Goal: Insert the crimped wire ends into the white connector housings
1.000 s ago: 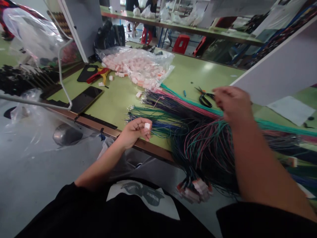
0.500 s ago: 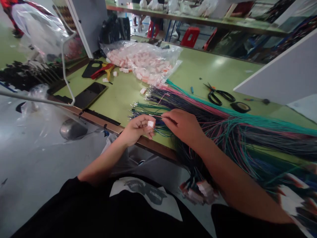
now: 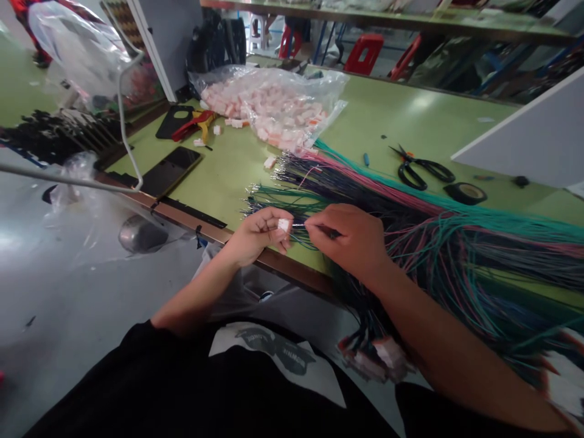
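A small white connector housing is pinched in my left hand above the table's near edge. Just to its right, my right hand grips a thin wire between thumb and fingertips. The wire's metal tip points at the housing; whether the two touch I cannot tell. Behind and beneath my hands lie bundles of green wires, dark wires and pink wires, their metal ends toward the left. Finished-looking clusters of white-and-orange connectors hang below the table edge on dark wires.
A clear plastic bag of connector housings lies at the back. Red-and-yellow pliers and a phone are at left. Black-handled scissors and a tape roll sit at right. A bent metal rod stands at the left.
My right hand has brought the wire's tip up level with the housing, close beside it. My left hand still holds the housing. The whole view has shifted slightly.
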### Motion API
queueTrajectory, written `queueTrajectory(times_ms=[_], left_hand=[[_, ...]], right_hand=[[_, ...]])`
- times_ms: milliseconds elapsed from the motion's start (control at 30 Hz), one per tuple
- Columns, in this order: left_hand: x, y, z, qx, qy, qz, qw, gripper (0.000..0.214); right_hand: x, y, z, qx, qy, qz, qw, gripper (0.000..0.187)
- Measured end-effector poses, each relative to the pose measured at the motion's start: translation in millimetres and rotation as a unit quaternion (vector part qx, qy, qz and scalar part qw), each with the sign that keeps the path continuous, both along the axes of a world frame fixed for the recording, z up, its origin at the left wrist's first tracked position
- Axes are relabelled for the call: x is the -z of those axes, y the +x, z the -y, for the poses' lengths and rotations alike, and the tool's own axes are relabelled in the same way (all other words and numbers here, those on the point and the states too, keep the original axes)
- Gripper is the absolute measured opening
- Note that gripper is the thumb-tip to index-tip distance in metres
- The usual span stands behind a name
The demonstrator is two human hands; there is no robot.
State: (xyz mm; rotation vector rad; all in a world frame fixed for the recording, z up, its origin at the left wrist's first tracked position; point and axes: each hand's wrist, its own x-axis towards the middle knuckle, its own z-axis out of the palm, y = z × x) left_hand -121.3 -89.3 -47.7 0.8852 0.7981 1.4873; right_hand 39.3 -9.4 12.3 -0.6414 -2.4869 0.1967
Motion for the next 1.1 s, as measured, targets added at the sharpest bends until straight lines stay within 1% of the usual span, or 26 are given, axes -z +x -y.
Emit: queueTrajectory(times_ms=[133,267,467,633,733,800,833,900,967,1000,1033,1100], left_hand=[[-1.8,0.0,-0.2,0.003,-0.017,-0.001,1.000,0.037],[-2.3,0.2,0.0,0.001,-0.023,0.008,1.000,0.039],[-1.8,-0.1,0.5,0.011,-0.019,0.006,1.000,0.037],[-2.8,-0.1,0.8,0.002,-0.032,0.010,0.999,0.038],[-4.4,0.7,1.4,0.004,-0.050,-0.007,0.999,0.040],[-5.6,1.3,1.9,0.008,-0.069,-0.027,0.997,0.039],[-6.2,1.6,2.0,0.006,-0.077,-0.035,0.996,0.039],[-7.2,2.1,1.9,-0.005,-0.083,-0.041,0.996,0.040],[-7.9,2.4,1.6,-0.014,-0.084,-0.039,0.996,0.041],[-8.1,2.6,1.3,-0.016,-0.084,-0.036,0.996,0.041],[-8.3,2.8,1.2,-0.016,-0.084,-0.033,0.996,0.041],[-8.2,3.2,1.0,-0.017,-0.084,-0.024,0.996,0.041]], right_hand=[[3.8,-1.7,-0.6,-0.010,0.021,-0.005,1.000,0.021],[5.7,-3.0,2.0,-0.002,0.052,-0.012,0.999,0.024],[6.5,-3.5,3.0,-0.001,0.050,-0.015,0.999,0.023],[12.1,-4.3,3.5,-0.006,0.135,-0.010,0.991,0.028],[18.5,-6.2,4.4,-0.018,0.159,0.009,0.987,0.032],[21.3,-7.1,3.9,-0.021,0.145,0.019,0.989,0.032],[21.7,-7.3,3.2,-0.021,0.121,0.022,0.992,0.031],[20.0,-6.7,0.9,-0.026,0.041,0.016,0.999,0.023],[16.6,-5.4,-1.9,-0.035,-0.043,-0.001,0.998,0.016],[15.2,-4.9,-3.0,-0.040,-0.070,-0.010,0.997,0.014],[14.5,-4.5,-3.8,-0.044,-0.082,-0.018,0.995,0.013],[15.6,-5.1,-3.4,-0.047,-0.082,-0.025,0.995,0.015]])
